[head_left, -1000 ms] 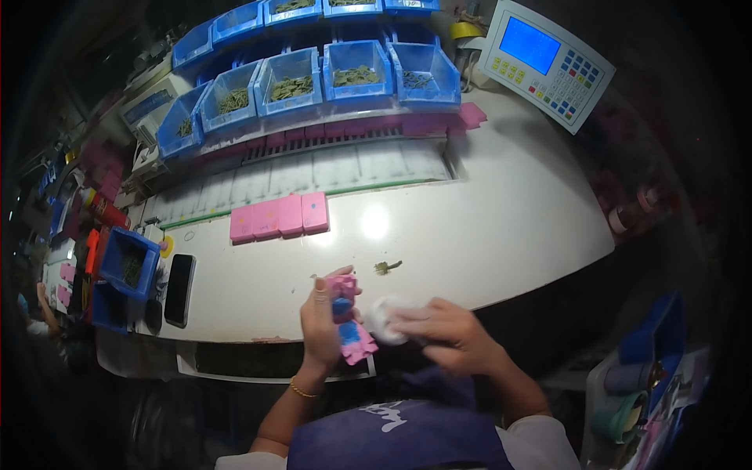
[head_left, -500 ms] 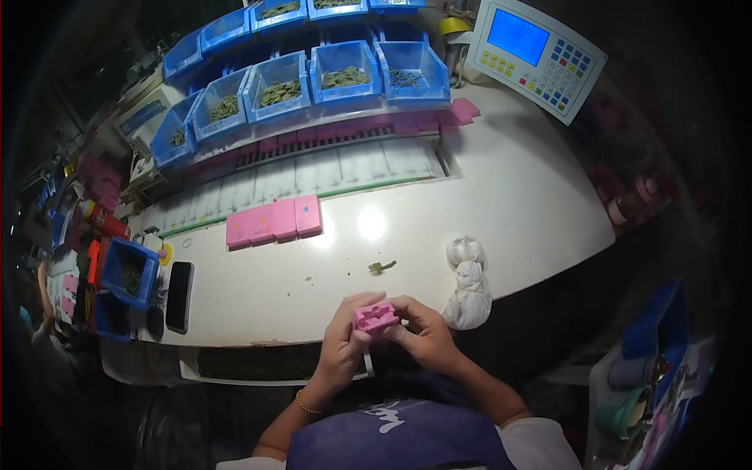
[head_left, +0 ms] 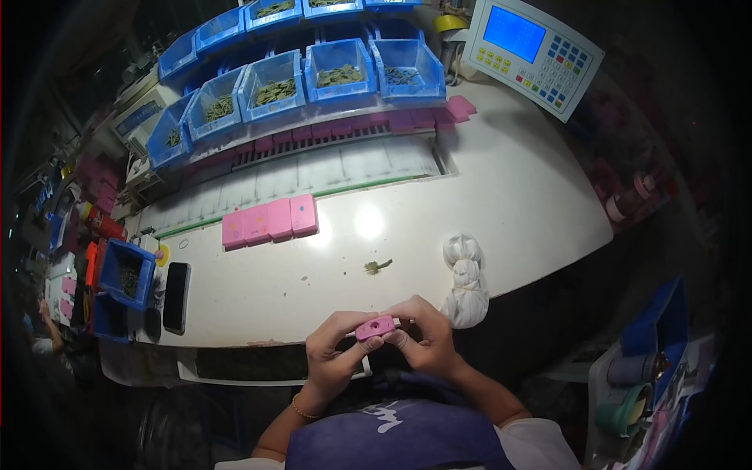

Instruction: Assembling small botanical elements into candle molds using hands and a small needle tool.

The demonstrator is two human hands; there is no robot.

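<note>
While a black phone and a blue bin sit at the far left of the white desk, a worker holds a small pink block over the desk's near edge, just above the lap. The left hand pinches the block's left end between thumb and fingers; the right hand closes its grip on the right end, so the piece is carried by both hands at once. The block looks light, rigid and smooth-sided, with a dark hole in its top face, and is probably best held by its short ends, as here, leaving that face free. Farther back lies a row of pink blocks, then a bit of greenish scrap, a knotted white cloth, and blue parts bins beside a keypad console.
</note>
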